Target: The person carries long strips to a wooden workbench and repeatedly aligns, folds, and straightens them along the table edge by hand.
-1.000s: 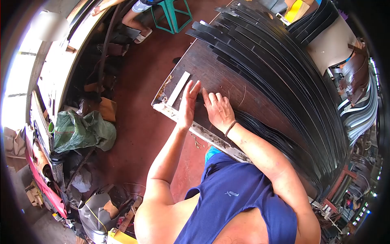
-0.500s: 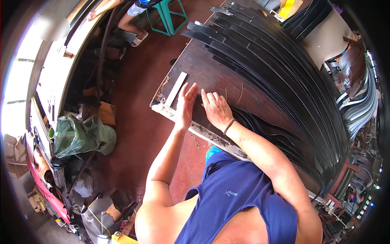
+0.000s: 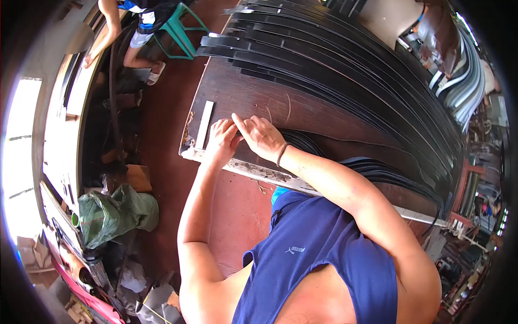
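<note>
over the table (image 3: 243, 89), left hand (image 3: 222, 142) curled beside right hand (image 3: 263, 138) near black strips (image 3: 303, 140), grips impossible to tell

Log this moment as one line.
left hand: fingers curled, contact unclear | right hand: beside left, at bundle of long black strips | white flat bar: on dark brown tabletop, left of both hands

A stool (image 3: 174, 28) stands on the floor (image 3: 168, 108) beside a person (image 3: 147, 20), with a sack (image 3: 120, 215) at left and pale strips (image 3: 466, 81) at right.
</note>
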Demonstrator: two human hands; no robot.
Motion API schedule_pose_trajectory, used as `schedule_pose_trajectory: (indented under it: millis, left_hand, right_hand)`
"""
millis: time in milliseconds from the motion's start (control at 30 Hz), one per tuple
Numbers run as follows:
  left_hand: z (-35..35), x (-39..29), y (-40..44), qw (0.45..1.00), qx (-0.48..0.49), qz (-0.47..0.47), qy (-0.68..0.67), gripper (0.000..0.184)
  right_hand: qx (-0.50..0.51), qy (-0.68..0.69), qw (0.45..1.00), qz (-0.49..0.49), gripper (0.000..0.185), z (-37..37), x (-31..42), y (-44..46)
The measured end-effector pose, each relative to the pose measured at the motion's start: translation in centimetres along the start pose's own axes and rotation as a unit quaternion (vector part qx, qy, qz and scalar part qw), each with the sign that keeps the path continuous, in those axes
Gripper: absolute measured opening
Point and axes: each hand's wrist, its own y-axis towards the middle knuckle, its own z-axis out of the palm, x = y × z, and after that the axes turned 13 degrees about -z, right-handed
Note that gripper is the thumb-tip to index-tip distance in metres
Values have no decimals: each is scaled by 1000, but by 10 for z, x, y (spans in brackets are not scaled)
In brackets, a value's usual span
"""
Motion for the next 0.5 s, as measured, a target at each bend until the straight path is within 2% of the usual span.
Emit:
schedule_pose_trajectory:
  millis: [133,267,400,500]
  left_hand:
    - [4,7,2,999,-10,41,9,34]
    - [5,3,2,998,-7,54,41,41]
    - [6,-11,0,991,30,29,130,44]
    - [5,-22,8,973,67,30,219,43]
  right_hand:
    - [39,-45,998,20,52,-9,6,-12]
    - [76,-72,991,80,48,-49,-3,-67]
    - [113,-98,980,133,48,-75,-12,-116]
    - [120,-106,980,115,49,-72,-13,-117]
